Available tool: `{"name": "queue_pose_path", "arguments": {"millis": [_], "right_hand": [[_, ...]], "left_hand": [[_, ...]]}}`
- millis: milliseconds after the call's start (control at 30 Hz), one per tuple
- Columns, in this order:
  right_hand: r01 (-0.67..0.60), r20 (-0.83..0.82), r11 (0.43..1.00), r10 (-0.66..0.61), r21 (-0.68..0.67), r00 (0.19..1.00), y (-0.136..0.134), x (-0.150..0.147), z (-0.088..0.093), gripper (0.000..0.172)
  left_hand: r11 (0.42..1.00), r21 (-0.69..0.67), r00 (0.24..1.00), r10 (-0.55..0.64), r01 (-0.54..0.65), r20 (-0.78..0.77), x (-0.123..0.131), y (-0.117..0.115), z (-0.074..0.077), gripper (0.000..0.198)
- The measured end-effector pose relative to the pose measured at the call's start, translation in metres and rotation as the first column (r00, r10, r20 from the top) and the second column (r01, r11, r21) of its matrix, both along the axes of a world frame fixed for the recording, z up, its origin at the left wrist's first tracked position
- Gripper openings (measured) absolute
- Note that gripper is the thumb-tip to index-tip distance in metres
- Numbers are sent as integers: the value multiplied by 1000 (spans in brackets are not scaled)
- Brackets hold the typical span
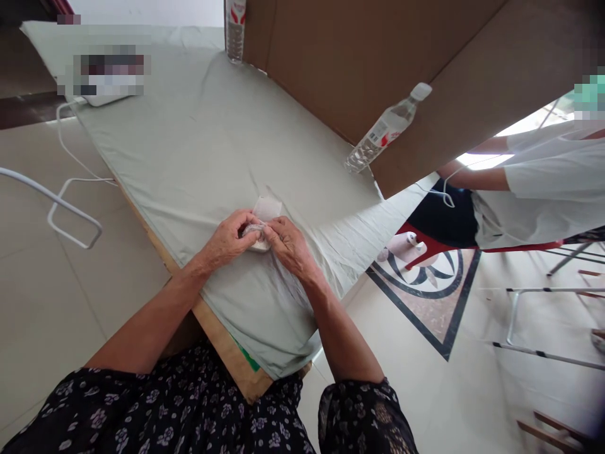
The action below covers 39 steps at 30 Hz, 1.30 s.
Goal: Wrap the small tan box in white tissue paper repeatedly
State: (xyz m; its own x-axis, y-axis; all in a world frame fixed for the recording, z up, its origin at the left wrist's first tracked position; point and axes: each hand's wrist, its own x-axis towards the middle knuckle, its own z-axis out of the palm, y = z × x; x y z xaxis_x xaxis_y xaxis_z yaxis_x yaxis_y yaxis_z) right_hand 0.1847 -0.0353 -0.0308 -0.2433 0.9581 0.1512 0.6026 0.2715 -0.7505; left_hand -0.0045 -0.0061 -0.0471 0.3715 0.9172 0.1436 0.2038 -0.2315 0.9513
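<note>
My left hand (229, 239) and my right hand (289, 244) meet over a small white cloth piece (265, 211) lying on the table covered with a pale green sheet (198, 145). Both hands have their fingers curled and pinched on the near edge of the cloth, where it looks bunched or rolled. The far part of the cloth sticks out flat beyond my fingertips. My forearms reach in from the bottom of the view, out of dark floral sleeves.
A clear water bottle (386, 128) leans against a big cardboard panel (378, 69) at the right; another bottle (235, 28) stands at the far edge. A white cable (70, 157) hangs at the left. A person in white (543, 183) sits at the right.
</note>
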Motion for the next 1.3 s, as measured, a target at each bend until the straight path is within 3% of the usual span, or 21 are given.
{"name": "queue_pose_path", "arguments": {"millis": [100, 200, 267, 400, 500, 667, 833, 967, 1067, 1233, 1300], "right_hand": [[-43, 28, 999, 44, -17, 999, 4, 2, 4, 37], [-46, -38, 999, 45, -22, 998, 2, 3, 2, 35], [17, -144, 998, -25, -56, 989, 1, 7, -2, 31], [256, -282, 954, -291, -155, 914, 10, 18, -13, 44], [303, -323, 927, -362, -220, 874, 26, 19, -17, 47], [188, -411, 952, -276, -240, 869, 34, 4, -15, 21], [108, -511, 981, -177, -162, 841, 15, 0, -12, 20], [26, -491, 987, -100, -156, 866, 1, 7, -7, 32], [-22, -369, 986, -41, -165, 929, -5, 10, -2, 43], [-16, -178, 996, 1, -84, 984, -7, 12, -7, 62], [-32, -137, 998, 26, -44, 990, -6, 11, -12, 65]], "left_hand": [[999, -42, 1000, -12, 13, 21, 0, -1, -2, 46], [999, 41, 999, 20, -18, -28, 0, -1, -1, 36], [998, 44, 997, 57, -55, -49, 1, -2, 1, 31], [998, -18, 997, 65, -66, -51, 2, -1, 3, 29], [998, -33, 998, 54, -55, -28, 2, -1, 5, 27], [998, -43, 998, 37, -39, -44, 2, -1, 10, 24], [999, -37, 999, 35, -36, -16, 3, -1, 11, 24], [998, -50, 999, 36, -35, 23, 4, -2, 9, 24], [997, -69, 996, 44, -39, 81, 7, -3, 4, 24], [995, -90, 976, 68, -51, 209, 9, -3, -7, 66], [993, -97, 977, 82, -64, 197, 8, -1, -7, 72]]}}
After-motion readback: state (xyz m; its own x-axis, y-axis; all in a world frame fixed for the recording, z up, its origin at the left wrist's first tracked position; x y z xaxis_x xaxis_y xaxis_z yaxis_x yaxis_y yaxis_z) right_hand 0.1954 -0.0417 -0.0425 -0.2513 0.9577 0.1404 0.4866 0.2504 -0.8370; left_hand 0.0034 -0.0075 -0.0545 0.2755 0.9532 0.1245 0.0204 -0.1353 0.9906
